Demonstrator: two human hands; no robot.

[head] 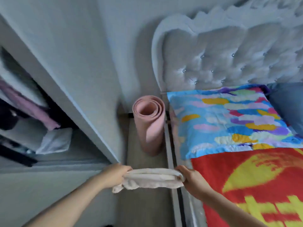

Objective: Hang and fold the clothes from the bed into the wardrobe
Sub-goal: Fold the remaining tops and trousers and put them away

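Both hands are clamping the folded cloth [152, 179] at lower centre, the left hand [114, 175] curling round its left end and the right hand [191, 179] round its right end. Its long axis is running left to right over the floor gap, just beside the bed rail [169, 145]. The cloth is showing cream, soft and towel-like, layered, with one loose corner drooping under the left hand. The wardrobe shelf [82, 151] is lying up-left past the door panel [73, 89], nearer the left hand, so by my judgement the move is calling for a leftward swing toward the folded white item [55, 141].
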